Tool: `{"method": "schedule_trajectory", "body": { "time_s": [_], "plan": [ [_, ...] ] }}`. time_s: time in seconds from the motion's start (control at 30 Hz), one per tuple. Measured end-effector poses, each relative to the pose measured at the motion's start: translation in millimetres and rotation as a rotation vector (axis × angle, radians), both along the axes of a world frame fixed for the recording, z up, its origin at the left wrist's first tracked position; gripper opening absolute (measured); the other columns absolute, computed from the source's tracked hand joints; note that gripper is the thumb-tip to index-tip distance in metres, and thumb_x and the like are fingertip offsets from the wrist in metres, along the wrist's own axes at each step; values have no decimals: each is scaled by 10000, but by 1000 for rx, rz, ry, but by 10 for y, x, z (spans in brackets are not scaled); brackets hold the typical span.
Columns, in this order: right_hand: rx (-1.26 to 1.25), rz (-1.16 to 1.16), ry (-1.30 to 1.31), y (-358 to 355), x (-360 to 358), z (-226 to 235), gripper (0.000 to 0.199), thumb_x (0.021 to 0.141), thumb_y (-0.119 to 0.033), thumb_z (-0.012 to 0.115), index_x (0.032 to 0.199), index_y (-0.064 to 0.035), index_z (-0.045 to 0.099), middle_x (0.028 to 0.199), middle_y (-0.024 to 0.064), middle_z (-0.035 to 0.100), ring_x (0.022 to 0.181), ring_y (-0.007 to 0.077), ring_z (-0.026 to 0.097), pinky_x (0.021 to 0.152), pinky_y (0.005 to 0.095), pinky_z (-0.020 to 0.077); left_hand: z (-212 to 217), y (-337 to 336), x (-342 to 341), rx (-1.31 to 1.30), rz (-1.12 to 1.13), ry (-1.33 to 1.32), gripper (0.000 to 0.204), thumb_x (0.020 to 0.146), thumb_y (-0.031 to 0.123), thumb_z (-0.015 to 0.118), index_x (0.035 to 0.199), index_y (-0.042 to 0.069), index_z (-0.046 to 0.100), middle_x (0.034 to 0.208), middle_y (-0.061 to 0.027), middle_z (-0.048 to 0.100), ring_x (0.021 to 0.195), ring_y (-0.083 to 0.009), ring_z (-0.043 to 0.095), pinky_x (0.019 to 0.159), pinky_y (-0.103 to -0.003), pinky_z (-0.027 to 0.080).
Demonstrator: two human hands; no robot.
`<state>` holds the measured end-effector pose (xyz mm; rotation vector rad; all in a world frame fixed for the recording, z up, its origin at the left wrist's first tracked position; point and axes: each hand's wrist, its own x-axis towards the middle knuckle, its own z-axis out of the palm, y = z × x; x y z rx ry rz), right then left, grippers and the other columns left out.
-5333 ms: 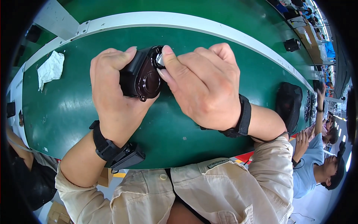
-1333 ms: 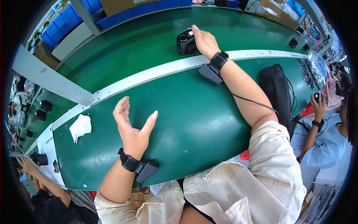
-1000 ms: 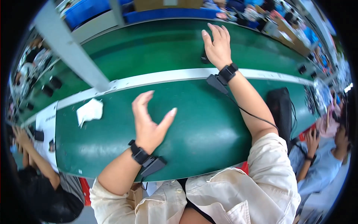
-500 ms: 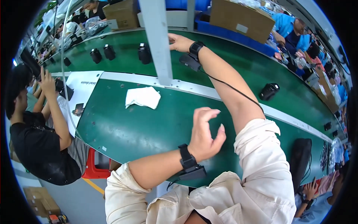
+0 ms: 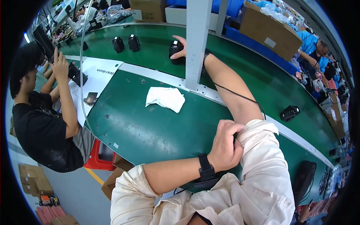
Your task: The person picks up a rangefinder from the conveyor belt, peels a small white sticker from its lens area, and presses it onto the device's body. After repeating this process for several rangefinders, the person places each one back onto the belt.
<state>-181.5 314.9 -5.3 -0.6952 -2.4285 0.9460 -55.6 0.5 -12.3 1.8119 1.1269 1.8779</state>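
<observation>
My right arm reaches across to the far green belt, passing behind the white post. The right hand is closed around a black device with a small white patch on top; the post hides part of the hand and wrist. My left hand is bent inward, its fingers curled against the rolled cuff of my cream right sleeve and seemingly pinching the cloth. On the near green table lies a crumpled white cloth, touched by neither hand.
The white post rises from the rail. Two black devices stand further left on the belt, another lies right. A co-worker at left handles a black device. A black pouch sits near right.
My left hand has moved right, from open above the table to the right sleeve cuff. The right hand has come to grasp the black device. The whole view has shifted.
</observation>
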Motion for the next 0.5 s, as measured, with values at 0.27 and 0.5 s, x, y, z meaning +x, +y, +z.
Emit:
{"method": "schedule_trajectory", "body": {
  "time_s": [0.27,0.5],
  "plan": [
    [-495,130,317,-137,1506,168,774,667,-116,811,1345,-32,450,1244,102,587,1130,219,577,1023,367,426,-105,110,-51,-130,173,70,634,782,51,676,1316,-30,344,1251,-192,426,1097,-268,462,977,-382,382],
    [-539,590,133,-1660,2839,512,856,613,-100,839,1364,-32,436,1284,103,557,1166,239,542,1028,370,404,-60,162,65,-310,-231,-201,973,696,94,818,1426,-40,189,1359,-165,359,1274,-271,402,1045,-420,373]
  ]
}}
